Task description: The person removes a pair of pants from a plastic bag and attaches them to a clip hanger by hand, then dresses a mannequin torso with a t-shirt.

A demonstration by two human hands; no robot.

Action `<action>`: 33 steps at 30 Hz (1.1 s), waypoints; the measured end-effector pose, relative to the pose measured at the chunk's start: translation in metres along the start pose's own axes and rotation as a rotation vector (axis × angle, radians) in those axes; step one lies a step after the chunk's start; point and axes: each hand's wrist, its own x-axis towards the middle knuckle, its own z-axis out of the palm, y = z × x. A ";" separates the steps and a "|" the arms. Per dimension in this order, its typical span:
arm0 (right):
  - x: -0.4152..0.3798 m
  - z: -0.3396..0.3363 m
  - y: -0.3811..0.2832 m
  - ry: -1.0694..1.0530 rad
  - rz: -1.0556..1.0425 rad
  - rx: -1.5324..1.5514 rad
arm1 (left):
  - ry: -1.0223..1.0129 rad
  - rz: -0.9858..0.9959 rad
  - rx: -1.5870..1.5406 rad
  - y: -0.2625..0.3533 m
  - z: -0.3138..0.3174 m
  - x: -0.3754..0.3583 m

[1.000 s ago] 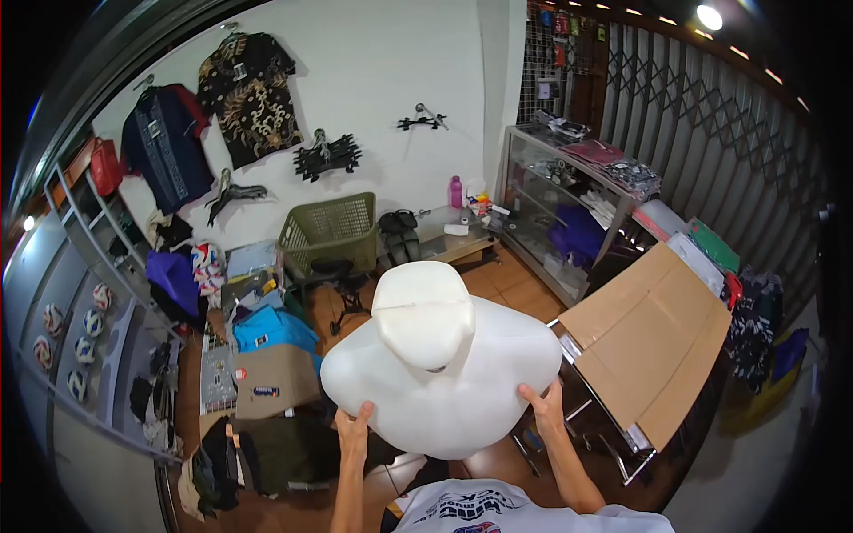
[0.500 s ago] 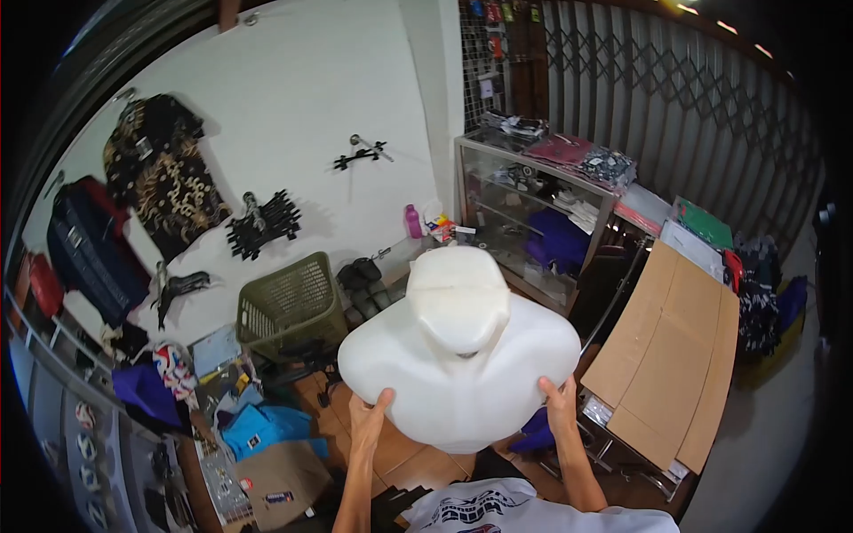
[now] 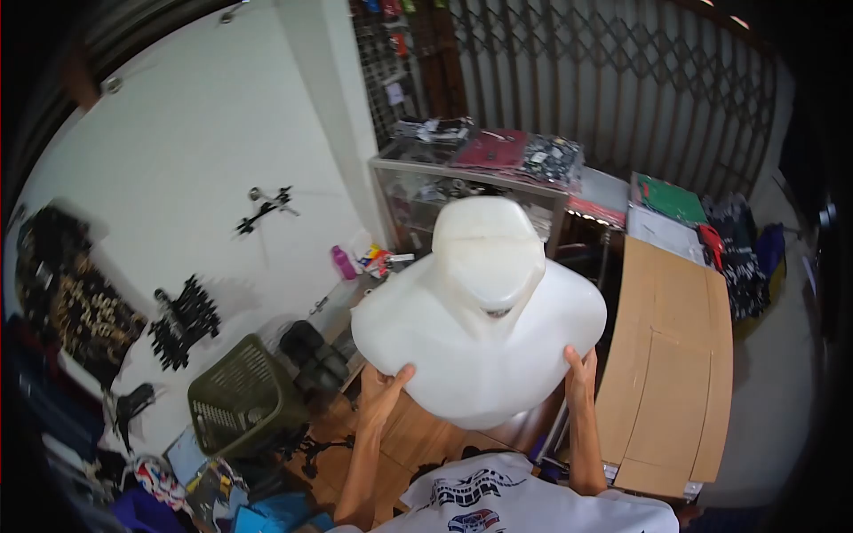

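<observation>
A white mannequin bust [image 3: 475, 346] with a head-like top is held up in front of my body. My left hand [image 3: 382, 395] grips its lower left edge, thumb on the front surface and the other fingers behind it. At the lower right edge, my right hand [image 3: 580, 373] holds it the same way, thumb in front. The fingers behind the bust are mostly hidden. Below it shows the white printed shirt [image 3: 498, 497] on my body.
A green basket [image 3: 235, 400] stands at left by black items [image 3: 313, 355]. Behind the bust is a glass display case [image 3: 400, 200] topped with packed clothes [image 3: 493, 149]. Cardboard [image 3: 666, 364] covers a table at right. Hangers [image 3: 184, 322] and a patterned shirt [image 3: 84, 306] hang on the wall.
The view has turned right, so the wall, basket and display case sit further left. Both hands still hold the bust, which appears slightly higher and further right in view.
</observation>
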 end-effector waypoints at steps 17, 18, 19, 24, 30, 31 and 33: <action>0.152 -0.038 -0.160 0.385 -0.662 -0.393 | -0.816 0.380 -0.394 0.087 0.248 0.317; 0.160 -0.040 -0.168 0.418 -0.681 -0.411 | -0.880 0.403 -0.435 0.094 0.269 0.330; 0.167 -0.042 -0.174 0.464 -0.728 -0.445 | -0.942 0.424 -0.478 0.099 0.290 0.342; 0.188 -0.063 -0.188 0.668 -0.844 -0.551 | -1.140 0.421 -0.573 0.103 0.394 0.386; 0.201 -0.105 -0.194 0.827 -0.854 -0.648 | -1.389 0.358 -0.662 0.075 0.517 0.405; 0.204 -0.114 -0.196 0.843 -0.834 -0.650 | -1.415 0.333 -0.641 0.064 0.541 0.410; 0.214 -0.127 -0.202 0.869 -0.825 -0.664 | -1.455 0.312 -0.634 0.060 0.577 0.412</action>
